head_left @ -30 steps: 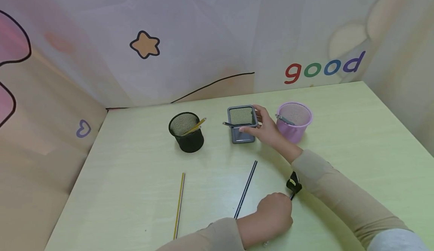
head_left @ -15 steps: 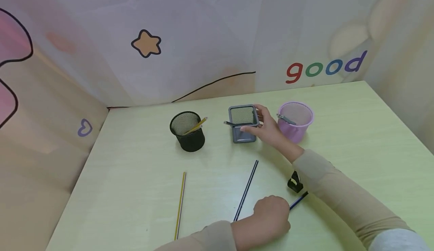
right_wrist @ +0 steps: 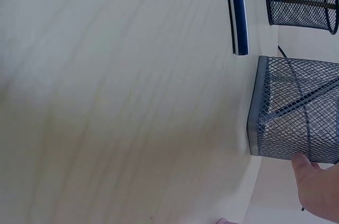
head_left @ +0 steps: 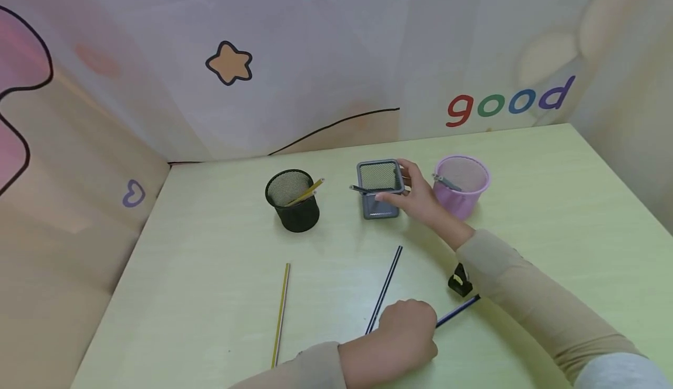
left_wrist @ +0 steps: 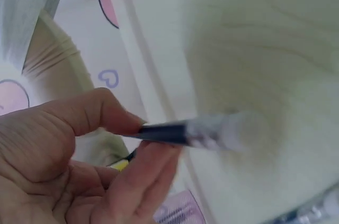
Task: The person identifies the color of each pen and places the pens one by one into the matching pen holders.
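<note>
My left hand pinches a dark blue pencil between thumb and fingers, low over the front of the table. Its pale, blurred end stands out past the fingertips in the left wrist view; its dark end points right in the head view. My right hand grips the right side of a grey square mesh pen holder, which stands on the table with a dark pencil leaning in it. Two dark blue pencils lie side by side before the holder, their near ends hidden by the left hand.
A black round mesh holder with yellow pencils stands left. A pink mesh holder with grey pencils stands right. Yellow and white-striped pencils lie at front left. A small black object lies beside the right sleeve.
My left hand has shifted left. The dark end of its pencil has swung rightward, away from the small black object. My right hand stays on the grey holder.
</note>
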`<state>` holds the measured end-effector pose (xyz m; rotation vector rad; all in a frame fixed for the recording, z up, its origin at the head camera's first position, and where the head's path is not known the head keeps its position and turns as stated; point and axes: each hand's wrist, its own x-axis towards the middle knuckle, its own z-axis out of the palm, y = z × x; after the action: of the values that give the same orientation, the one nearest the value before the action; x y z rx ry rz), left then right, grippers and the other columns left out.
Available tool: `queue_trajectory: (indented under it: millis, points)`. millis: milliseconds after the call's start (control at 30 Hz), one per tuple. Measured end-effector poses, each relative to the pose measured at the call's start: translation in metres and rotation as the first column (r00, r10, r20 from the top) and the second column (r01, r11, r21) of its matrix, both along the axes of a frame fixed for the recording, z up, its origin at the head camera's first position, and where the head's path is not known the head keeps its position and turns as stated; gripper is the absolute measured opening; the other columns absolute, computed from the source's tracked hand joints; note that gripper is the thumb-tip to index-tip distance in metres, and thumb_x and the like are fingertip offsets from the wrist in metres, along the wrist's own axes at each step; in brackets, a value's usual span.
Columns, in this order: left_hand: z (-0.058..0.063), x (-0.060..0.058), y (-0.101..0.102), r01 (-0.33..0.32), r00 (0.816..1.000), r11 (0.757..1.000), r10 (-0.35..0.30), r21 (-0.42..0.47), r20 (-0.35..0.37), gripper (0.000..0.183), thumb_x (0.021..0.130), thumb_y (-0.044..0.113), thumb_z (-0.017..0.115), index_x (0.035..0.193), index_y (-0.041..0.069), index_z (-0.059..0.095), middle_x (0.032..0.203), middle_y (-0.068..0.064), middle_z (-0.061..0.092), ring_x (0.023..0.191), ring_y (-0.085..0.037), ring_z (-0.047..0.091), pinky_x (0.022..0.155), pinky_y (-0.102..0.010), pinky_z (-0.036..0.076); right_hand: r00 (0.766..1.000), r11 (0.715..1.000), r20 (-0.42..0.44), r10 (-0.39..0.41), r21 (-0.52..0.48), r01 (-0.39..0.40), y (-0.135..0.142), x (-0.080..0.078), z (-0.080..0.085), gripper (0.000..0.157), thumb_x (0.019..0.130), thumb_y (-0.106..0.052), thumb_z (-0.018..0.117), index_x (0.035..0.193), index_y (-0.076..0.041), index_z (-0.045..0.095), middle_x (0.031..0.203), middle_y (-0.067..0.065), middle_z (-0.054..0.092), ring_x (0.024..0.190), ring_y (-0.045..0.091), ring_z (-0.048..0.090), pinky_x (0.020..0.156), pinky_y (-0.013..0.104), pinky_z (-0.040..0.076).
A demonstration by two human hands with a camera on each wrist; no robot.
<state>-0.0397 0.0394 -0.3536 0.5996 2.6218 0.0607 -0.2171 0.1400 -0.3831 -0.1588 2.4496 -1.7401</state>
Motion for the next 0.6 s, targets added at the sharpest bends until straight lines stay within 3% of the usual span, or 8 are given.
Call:
queue_trajectory:
  millis: [167, 300, 467, 600]
  points:
    - [0.006, -0.004, -0.014, -0.035, 0.999, 0.998, 0.036, 0.054, -0.012, 0.027, 0.072, 0.027, 0.075, 0.068, 0.016, 0.050, 0.061, 0.006, 0.049, 0.053, -0.009, 0.047, 0.041, -0.027, 0.037, 1.000, 1.000, 0.002, 0.003, 0.004, -0.003, 0.000, 0.001, 0.000, 0.093, 0.081, -0.023, 0.076, 0.150, -0.009, 0.015, 0.146, 0.021, 0.035, 0.133, 0.036, 0.037, 0.109, 0.052, 0.032]
    - [0.013, -0.004, -0.028, -0.024, 0.999, 0.993, 0.027, 0.112, -0.020, 0.023, 0.072, 0.021, 0.072, 0.073, 0.015, 0.050, 0.061, 0.004, 0.050, 0.051, -0.010, 0.047, 0.041, -0.028, 0.036, 1.000, 1.000, -0.005, 0.005, 0.003, -0.005, -0.001, 0.002, 0.002, 0.094, 0.081, -0.024, 0.076, 0.150, -0.009, 0.014, 0.146, 0.021, 0.034, 0.133, 0.036, 0.037, 0.109, 0.052, 0.033]
    - [0.022, -0.005, -0.044, -0.005, 0.996, 0.975, 0.024, 0.223, -0.085, 0.019, 0.068, 0.013, 0.067, 0.075, 0.014, 0.049, 0.059, 0.002, 0.048, 0.049, -0.014, 0.045, 0.039, -0.028, 0.032, 1.000, 1.000, -0.006, 0.000, 0.012, 0.000, -0.001, 0.003, 0.003, 0.094, 0.081, -0.023, 0.076, 0.150, -0.009, 0.014, 0.146, 0.021, 0.034, 0.133, 0.037, 0.037, 0.108, 0.052, 0.033]
    - [0.030, -0.011, -0.052, -0.024, 0.996, 0.956, 0.048, 0.292, -0.075, 0.019, 0.069, 0.009, 0.066, 0.078, 0.013, 0.049, 0.059, 0.001, 0.047, 0.048, -0.014, 0.044, 0.038, -0.028, 0.032, 1.000, 1.000, -0.004, -0.002, 0.029, 0.003, -0.001, 0.003, 0.002, 0.093, 0.082, -0.024, 0.075, 0.150, -0.010, 0.014, 0.147, 0.020, 0.034, 0.133, 0.035, 0.037, 0.109, 0.052, 0.032]
